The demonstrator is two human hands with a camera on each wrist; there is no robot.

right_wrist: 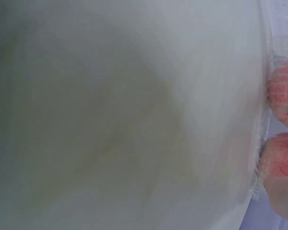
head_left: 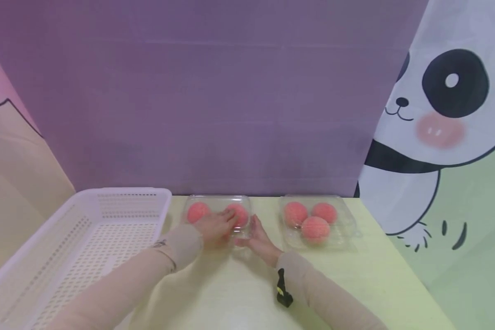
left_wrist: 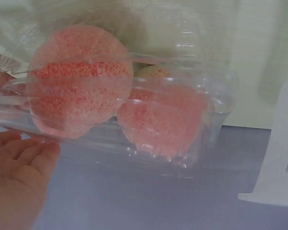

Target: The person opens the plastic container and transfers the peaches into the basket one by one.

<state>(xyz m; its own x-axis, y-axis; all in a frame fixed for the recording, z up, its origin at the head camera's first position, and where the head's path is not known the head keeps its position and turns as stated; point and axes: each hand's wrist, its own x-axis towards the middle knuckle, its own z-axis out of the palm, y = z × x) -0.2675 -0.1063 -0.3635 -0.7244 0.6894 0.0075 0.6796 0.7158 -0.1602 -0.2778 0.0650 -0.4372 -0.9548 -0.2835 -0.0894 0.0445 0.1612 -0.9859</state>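
Note:
A clear plastic box (head_left: pixel 243 201) stands at the back of the table, left of centre, with pink peaches (head_left: pixel 198 211) inside. My left hand (head_left: pixel 216 228) reaches across its front, fingers extended over the right peach (head_left: pixel 237 214). My right hand (head_left: pixel 263 241) holds the box's right end between thumb and fingers. In the left wrist view, the palm and fingers (left_wrist: pixel 21 170) lie against that end. Through the plastic there, two peaches (left_wrist: pixel 79 81) show clearly, and part of another (left_wrist: pixel 153 72) behind them. The right wrist view is mostly blurred; two peaches (right_wrist: pixel 281 155) appear at its right edge.
A second clear box (head_left: pixel 346 224) with three peaches (head_left: pixel 315 230) stands to the right. A large white perforated basket (head_left: pixel 165 206) occupies the left side of the pale table (head_left: pixel 231 293). Behind the table hangs a purple cloth (head_left: pixel 214 101); a panda-print cloth (head_left: pixel 445 197) hangs at right.

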